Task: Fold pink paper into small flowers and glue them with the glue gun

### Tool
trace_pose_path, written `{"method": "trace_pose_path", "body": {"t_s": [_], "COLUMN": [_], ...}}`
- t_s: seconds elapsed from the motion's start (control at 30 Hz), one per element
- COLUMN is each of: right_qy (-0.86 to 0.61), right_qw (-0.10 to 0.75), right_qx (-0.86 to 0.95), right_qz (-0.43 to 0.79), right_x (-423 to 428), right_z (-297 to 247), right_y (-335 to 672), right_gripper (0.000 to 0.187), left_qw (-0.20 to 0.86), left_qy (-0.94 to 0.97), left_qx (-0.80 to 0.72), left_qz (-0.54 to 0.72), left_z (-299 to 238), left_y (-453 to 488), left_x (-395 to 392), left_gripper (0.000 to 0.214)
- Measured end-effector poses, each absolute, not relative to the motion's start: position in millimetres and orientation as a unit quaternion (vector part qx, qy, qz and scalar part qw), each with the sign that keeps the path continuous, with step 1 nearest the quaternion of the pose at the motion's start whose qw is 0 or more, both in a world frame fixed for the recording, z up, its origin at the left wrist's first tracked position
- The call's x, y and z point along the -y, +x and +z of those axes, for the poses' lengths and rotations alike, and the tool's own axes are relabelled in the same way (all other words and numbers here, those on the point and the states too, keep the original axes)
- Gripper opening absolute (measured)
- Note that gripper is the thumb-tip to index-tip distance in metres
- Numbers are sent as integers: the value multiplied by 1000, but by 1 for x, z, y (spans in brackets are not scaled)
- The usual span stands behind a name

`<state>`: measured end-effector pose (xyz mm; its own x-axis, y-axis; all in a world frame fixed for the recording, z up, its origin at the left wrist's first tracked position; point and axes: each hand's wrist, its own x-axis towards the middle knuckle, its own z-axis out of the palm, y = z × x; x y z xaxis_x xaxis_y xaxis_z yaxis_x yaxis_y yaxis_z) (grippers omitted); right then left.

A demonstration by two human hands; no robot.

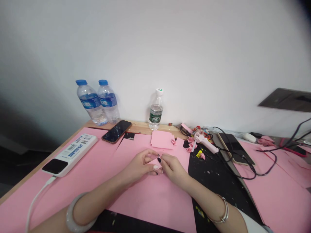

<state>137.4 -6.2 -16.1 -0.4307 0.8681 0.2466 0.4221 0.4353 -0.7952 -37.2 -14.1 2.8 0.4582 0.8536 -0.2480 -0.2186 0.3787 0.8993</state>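
Between my two hands is a small piece of pink paper (155, 162), partly covered by my fingers. My left hand (141, 165) pinches its left side, with the thumb on top and fingers beneath. My right hand (173, 168) is closed on its right edge, fingers curled. Both hands are just above large pink paper sheets (155, 200) on a black mat (209, 174). A stack of small pink paper squares (161, 139) lies just beyond my hands, with a folded pink paper piece (173, 141) on its right edge.
A pink glue gun (205, 142) with black cables lies at right, near crumpled pink paper bits (190, 145). A dark phone (117, 131), a white power bank (70, 155) and two blue-capped bottles (92, 103) are at left. A smaller bottle (155, 111) stands by the wall.
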Motion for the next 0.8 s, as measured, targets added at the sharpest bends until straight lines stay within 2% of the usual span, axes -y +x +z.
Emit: {"method": "trace_pose_path", "body": {"t_s": [0.37, 0.57, 0.8], "right_qy": [-417, -432, -424], "right_qw": [334, 353, 353], "right_qx": [742, 733, 739], "right_qz": [404, 389, 387], "right_x": [11, 11, 11], "right_z": [-10, -16, -11], "right_y": [137, 137, 137], "right_gripper": [39, 40, 44], "left_qw": [737, 717, 721], "left_qy": [461, 472, 455], "left_qx": [-360, -374, -392], "left_qz": [339, 350, 347], "left_z": [-5, -7, -4], "left_y": [-34, -35, -36], "left_x": [13, 11, 13], "left_gripper": [45, 54, 50]}}
